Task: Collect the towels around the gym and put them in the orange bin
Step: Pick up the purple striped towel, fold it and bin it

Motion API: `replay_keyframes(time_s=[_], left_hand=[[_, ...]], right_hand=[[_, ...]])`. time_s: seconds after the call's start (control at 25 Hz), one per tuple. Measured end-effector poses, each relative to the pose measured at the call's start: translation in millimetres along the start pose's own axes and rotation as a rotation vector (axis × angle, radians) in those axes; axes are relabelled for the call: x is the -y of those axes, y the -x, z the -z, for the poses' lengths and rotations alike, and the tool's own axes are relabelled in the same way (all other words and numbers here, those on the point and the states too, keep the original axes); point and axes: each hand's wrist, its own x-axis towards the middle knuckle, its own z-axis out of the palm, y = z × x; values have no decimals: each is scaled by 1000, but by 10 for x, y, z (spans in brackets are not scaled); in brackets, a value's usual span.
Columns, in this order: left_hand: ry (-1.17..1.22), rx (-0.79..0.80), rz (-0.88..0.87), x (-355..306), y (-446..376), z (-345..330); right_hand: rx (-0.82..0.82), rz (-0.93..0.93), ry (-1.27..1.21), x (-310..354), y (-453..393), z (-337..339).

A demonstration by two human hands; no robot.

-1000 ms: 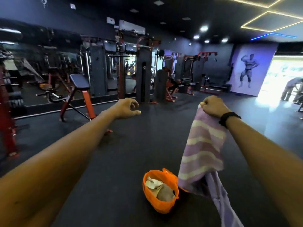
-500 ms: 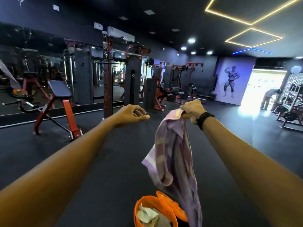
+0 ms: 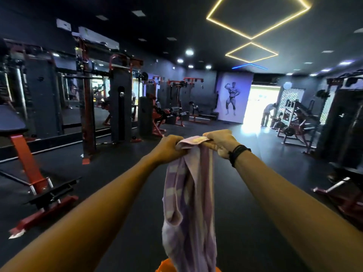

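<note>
Towel [image 3: 188, 203] front and centre in the head view: a purple and pale-striped cloth hanging long from its top edge, held out at arm's length. Left hand [image 3: 170, 147] has its fingers curled tight round the left end of that top edge; right hand [image 3: 218, 143], black band on the wrist, has its fingers clamped on the right end, and the two fists sit close together with a short span of cloth between them. Down at the very bottom of the view, a sliver of the orange bin [image 3: 164, 267] peeks out just behind the towel's tail, mostly hidden by it. Dark floor [image 3: 127, 169] all round, a red-framed bench [image 3: 29, 167] off to the left.

Looks like the drop-in step. To do it well, I'd say keep the tail hanging right over the bin, lower both hands together so the cloth piles inside, then release both ends at once so nothing drapes over the rim.
</note>
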Motion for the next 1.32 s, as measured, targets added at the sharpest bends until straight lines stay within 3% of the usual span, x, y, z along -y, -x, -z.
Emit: replay_keyframes(time_s=[0.12, 0.28, 0.36, 0.44, 0.52, 0.76, 0.88, 1.04, 1.16, 1.32], left_hand=[[63, -57, -67, 206, -276, -9], [174, 5, -47, 338, -587, -83], [277, 42, -43, 364, -710, -131], [333, 87, -27, 340, -833, -142], [332, 157, -52, 312, -931, -124], [586, 335, 43, 313, -1066, -124], [612, 482, 130, 353, -1108, -124], [627, 647, 144, 481, -1193, -98], [673, 647, 139, 462, -1333, -117], [702, 666, 135, 457, -1473, -199]], right_hand=[[32, 64, 97, -13, -33, -18], [336, 278, 401, -88, -203, 125], [390, 443, 522, -127, -304, 124], [320, 608, 626, -165, -437, 118], [225, 658, 562, -186, -533, 119], [156, 539, 363, -191, -787, 264], [57, 622, 396, -262, -863, 288], [144, 561, 399, -341, -961, 365], [147, 550, 502, -332, -986, 360], [-43, 694, 781, -375, -1080, 318]])
